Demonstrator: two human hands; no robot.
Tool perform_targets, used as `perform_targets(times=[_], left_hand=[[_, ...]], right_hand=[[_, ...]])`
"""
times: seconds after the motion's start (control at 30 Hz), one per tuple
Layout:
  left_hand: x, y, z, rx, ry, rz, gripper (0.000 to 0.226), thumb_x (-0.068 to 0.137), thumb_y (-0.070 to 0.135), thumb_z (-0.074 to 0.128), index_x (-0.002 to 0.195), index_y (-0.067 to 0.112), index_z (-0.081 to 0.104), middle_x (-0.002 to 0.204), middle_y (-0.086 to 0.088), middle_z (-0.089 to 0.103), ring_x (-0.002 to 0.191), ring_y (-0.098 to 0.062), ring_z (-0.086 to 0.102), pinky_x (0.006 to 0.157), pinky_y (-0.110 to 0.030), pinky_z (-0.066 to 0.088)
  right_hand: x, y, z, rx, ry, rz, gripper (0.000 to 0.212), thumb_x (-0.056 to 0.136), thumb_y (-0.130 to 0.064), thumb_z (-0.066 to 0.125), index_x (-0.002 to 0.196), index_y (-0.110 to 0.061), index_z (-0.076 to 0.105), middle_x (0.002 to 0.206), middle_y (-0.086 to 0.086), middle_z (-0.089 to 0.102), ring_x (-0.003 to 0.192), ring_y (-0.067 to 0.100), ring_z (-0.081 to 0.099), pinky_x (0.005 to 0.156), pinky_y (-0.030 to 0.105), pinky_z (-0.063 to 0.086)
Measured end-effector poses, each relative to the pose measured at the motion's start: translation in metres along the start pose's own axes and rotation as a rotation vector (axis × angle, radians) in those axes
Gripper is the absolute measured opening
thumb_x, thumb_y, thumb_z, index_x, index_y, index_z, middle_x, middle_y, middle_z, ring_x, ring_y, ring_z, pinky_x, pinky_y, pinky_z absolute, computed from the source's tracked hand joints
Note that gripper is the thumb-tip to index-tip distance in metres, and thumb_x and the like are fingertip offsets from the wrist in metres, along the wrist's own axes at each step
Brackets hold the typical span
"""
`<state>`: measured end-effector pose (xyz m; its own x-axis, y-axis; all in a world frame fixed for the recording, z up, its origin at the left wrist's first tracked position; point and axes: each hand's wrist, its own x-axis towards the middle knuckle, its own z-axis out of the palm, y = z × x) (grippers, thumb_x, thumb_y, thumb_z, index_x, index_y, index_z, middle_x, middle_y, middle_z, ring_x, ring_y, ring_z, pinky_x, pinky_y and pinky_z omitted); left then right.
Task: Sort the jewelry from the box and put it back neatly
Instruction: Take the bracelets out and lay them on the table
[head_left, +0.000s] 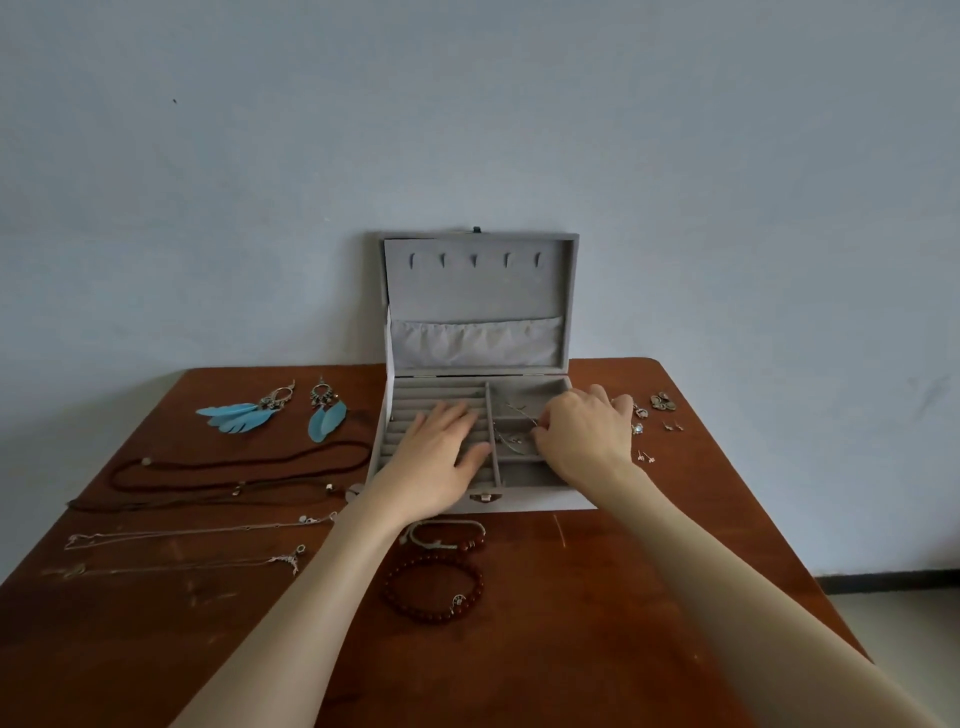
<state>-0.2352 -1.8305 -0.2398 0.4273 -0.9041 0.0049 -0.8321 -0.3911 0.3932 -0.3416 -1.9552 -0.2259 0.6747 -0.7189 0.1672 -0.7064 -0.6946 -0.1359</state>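
A grey jewelry box stands open at the far middle of the brown table, its lid upright against the wall. The lid's lining carries a row of small hooks and a gathered pocket. Inside the base, the left half is ridged ring rolls; the right half is split into compartments, and in the middle one lies a thin silver chain with a few tiny pieces.

The left hand lies flat on the ring rolls, fingers straight and spread, holding nothing. The right hand reaches over the right compartments, fingers curled down and fingertips pinching at the chain.

From the box, at nine o'clock lie two blue feather earrings, and toward eight o'clock dark cord necklaces and thin silver necklaces. At six o'clock sit two dark red bead bracelets. At three o'clock, small studs and charms are scattered just beside the right hand.
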Motion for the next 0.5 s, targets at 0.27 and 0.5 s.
perform_targets(times=[0.27,0.5], left_hand=[[-0.006,0.002,-0.004,-0.315,0.198,-0.022,0.058,0.094,0.033,0.047,0.146,0.021,0.023,0.152,0.002,0.027,0.139,-0.012,0.025,0.111,-0.027,0.024],[-0.01,0.022,-0.024,-0.501,0.344,0.02,0.027,0.084,0.029,0.064,0.11,0.02,0.062,0.113,0.01,0.061,0.109,-0.007,0.056,0.093,-0.021,0.043]], right_hand=[[0.002,0.002,-0.025,0.481,0.16,-0.119,0.018,0.088,-0.019,0.057,0.091,-0.015,0.074,0.092,0.004,0.073,0.088,0.021,0.063,0.085,0.036,0.048],[-0.01,-0.009,-0.05,0.635,0.146,-0.238,0.014,0.087,-0.017,0.061,0.09,-0.009,0.073,0.079,-0.003,0.066,0.072,0.008,0.057,0.066,0.01,0.041]])
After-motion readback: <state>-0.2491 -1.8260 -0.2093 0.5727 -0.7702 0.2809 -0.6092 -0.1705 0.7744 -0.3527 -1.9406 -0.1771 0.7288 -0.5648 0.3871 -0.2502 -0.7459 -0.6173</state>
